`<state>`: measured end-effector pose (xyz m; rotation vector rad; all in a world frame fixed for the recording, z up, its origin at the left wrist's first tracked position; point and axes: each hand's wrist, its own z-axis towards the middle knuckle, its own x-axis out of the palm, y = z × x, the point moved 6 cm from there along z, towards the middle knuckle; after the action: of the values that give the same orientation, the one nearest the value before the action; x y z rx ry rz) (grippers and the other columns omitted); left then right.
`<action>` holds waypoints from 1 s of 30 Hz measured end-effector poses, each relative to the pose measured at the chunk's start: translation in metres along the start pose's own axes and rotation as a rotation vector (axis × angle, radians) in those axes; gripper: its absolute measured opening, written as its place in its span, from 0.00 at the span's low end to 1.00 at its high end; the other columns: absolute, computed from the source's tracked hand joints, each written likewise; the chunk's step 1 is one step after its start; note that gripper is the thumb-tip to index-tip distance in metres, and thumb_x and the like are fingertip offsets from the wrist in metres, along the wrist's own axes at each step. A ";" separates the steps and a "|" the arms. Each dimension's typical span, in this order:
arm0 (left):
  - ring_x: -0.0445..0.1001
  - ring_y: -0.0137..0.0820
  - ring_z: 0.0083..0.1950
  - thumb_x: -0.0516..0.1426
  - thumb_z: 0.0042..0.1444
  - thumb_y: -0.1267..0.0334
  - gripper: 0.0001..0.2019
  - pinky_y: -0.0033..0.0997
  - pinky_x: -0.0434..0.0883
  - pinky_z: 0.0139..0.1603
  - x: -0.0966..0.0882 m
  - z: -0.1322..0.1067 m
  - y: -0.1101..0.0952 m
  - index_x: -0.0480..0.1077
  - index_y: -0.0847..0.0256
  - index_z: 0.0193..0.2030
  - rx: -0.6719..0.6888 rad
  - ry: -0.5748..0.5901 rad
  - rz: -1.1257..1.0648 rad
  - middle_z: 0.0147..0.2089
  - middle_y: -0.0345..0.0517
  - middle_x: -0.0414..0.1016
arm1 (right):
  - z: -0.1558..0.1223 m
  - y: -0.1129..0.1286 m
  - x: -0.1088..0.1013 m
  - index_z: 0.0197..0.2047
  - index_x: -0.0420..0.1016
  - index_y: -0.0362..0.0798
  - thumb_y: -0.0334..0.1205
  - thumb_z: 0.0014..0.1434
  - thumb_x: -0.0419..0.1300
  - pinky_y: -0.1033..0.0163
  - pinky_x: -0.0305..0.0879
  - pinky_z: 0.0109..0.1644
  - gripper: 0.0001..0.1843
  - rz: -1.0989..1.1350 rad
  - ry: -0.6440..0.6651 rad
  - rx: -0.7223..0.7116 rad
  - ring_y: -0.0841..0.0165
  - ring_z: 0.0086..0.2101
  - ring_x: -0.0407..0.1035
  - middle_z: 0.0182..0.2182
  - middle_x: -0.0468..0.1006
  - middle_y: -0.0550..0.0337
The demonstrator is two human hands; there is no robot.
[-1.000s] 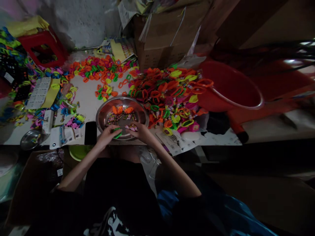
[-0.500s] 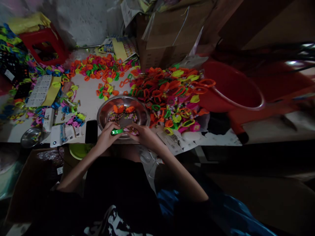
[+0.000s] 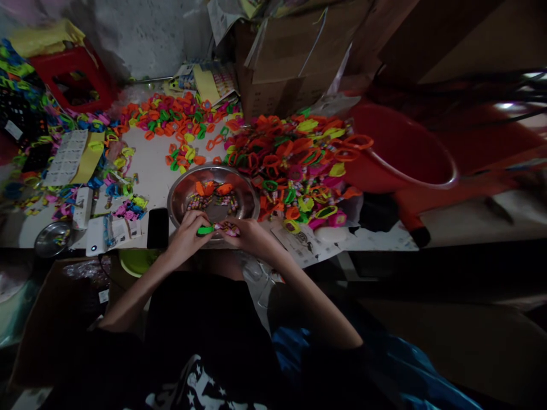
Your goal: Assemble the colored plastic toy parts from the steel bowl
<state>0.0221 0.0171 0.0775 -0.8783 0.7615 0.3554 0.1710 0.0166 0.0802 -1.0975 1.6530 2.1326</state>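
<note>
Over the near rim of a steel bowl (image 3: 171, 199), my left hand (image 3: 188, 234) is closed around a small green plastic toy watch (image 3: 205, 230). My right hand (image 3: 244, 234) pinches a pink-and-yellow wrapped candy piece (image 3: 227, 229) right beside the green band. The two pieces meet or nearly touch between my fingertips; whether they are joined I cannot tell. Inside the bowl lie orange toy watches (image 3: 205, 188) and several striped wrapped candy pieces (image 3: 226, 201). My fingers hide part of both held things.
A big heap of coloured toy watches (image 3: 294, 171) lies right of the bowl, with another pile (image 3: 175, 114) behind. A black phone (image 3: 158, 228) and a small steel dish (image 3: 52, 239) are to the left. A red basin (image 3: 401, 148) and a cardboard box (image 3: 294, 62) stand beyond.
The green toy watch has turned slightly in my left hand, and less of it shows. Both hands stay over the bowl's near rim. The view has shifted a little.
</note>
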 end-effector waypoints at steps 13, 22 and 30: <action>0.63 0.35 0.55 0.51 0.63 0.65 0.08 0.39 0.63 0.58 0.002 -0.006 -0.012 0.66 0.60 0.47 0.199 0.191 0.052 0.50 0.49 0.68 | -0.001 0.003 0.004 0.38 0.72 0.44 0.32 0.57 0.57 0.67 0.54 0.32 0.06 -0.097 0.281 -0.021 0.69 0.28 0.68 0.29 0.76 0.57; 0.66 0.35 0.51 0.56 0.60 0.63 0.04 0.35 0.66 0.53 0.027 -0.014 -0.005 0.70 0.58 0.40 0.105 0.418 -0.058 0.44 0.46 0.72 | -0.007 -0.012 0.032 0.31 0.69 0.44 0.35 0.58 0.53 0.68 0.58 0.35 0.06 0.117 0.407 -0.181 0.72 0.29 0.64 0.29 0.74 0.60; 0.74 0.33 0.47 0.53 0.60 0.52 0.17 0.30 0.68 0.48 0.051 0.016 0.095 0.69 0.59 0.51 -0.491 0.366 -0.418 0.49 0.48 0.74 | -0.018 -0.065 -0.012 0.28 0.72 0.46 0.41 0.53 0.58 0.69 0.56 0.21 0.08 0.300 0.605 0.127 0.73 0.19 0.63 0.20 0.72 0.63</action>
<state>0.0105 0.0861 -0.0061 -1.5633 0.8136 0.0002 0.2256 0.0252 0.0388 -1.6574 2.3051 1.9250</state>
